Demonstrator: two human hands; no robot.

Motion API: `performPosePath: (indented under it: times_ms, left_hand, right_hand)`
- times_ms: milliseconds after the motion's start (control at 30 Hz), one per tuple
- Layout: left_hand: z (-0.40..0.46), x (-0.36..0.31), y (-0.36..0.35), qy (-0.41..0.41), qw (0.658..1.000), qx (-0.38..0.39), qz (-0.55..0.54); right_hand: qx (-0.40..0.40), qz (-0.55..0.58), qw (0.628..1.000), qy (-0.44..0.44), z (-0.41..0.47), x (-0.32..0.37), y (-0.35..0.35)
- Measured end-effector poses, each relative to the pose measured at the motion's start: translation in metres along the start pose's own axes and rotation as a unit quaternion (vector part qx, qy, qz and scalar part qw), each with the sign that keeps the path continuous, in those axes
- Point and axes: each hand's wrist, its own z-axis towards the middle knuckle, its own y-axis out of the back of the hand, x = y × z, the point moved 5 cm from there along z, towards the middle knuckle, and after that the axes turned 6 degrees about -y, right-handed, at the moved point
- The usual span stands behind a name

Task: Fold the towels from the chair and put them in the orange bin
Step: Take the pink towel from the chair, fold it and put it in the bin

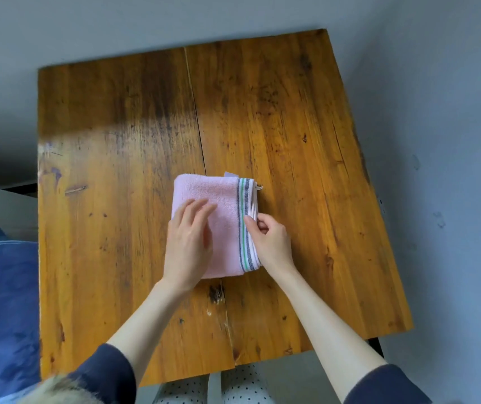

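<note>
Folded pink towel (217,225) lying flat near the centre of the wooden worktop (116,141), long axis running away from the body, striped border (245,225) along the right edge. No chair and no orange bin in view; direction of the bin not determinable.

Left hand (188,246): flat, palm down on the left half of the towel, fingers (201,209) extended and slightly spread, pointing away and to the right. Pressing, not gripping. Some blur at the fingertips.

Right hand (268,237): at the right edge, just outside the striped border, fingers (249,225) curled and pinched on the border about midway along its length. Closed on the towel edge.

Governing relation: towel directly beneath the left palm and immediately left of the right fingers; both hands in contact, neither nearer than the other. Right hand at the layered, open edge; left hand toward the closed fold.

Judged step: final squaring of the stacked edges, or preparation for one more fold across the long axis.

For lifting: support needed from both short sides, otherwise layers at the striped edge likely to splay.

Small tag (230,174) protruding at the far edge; loose thread visible at the far right corner.
</note>
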Motion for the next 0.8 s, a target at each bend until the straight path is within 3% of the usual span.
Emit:
performPosePath:
  times_ms: [200, 333, 400, 467, 567, 733, 800]
  left_hand:
    - [-0.011, 0.023, -0.022, -0.025, 0.984, 0.139, 0.108]
    - [-0.005, 0.022, -0.039, 0.002, 0.979, 0.141, 0.144]
    - [-0.005, 0.020, -0.045, 0.014, 0.979, 0.130, 0.157]
    - [-0.004, 0.019, -0.047, 0.021, 0.980, 0.124, 0.156]
    - [-0.006, 0.023, -0.047, 0.022, 0.985, 0.122, 0.121]
    - [0.000, 0.032, -0.036, 0.012, 0.993, 0.083, 0.085]
    - [0.004, 0.040, -0.034, 0.012, 0.994, 0.084, 0.075]
  right_hand:
    - [-0.067, -0.035, 0.996, 0.047, 0.029, 0.031, -0.002]
    - [-0.105, -0.063, 0.990, 0.073, 0.040, 0.034, -0.007]
    - [-0.190, -0.093, 0.969, 0.131, 0.032, 0.037, -0.003]
    - [-0.261, -0.156, 0.921, 0.244, 0.020, 0.043, -0.009]
    - [-0.214, -0.203, 0.884, 0.363, 0.011, 0.042, -0.038]
    - [-0.173, -0.335, 0.883, 0.280, 0.031, 0.013, -0.050]
    - [-0.153, -0.349, 0.878, 0.289, 0.035, 0.012, -0.049]
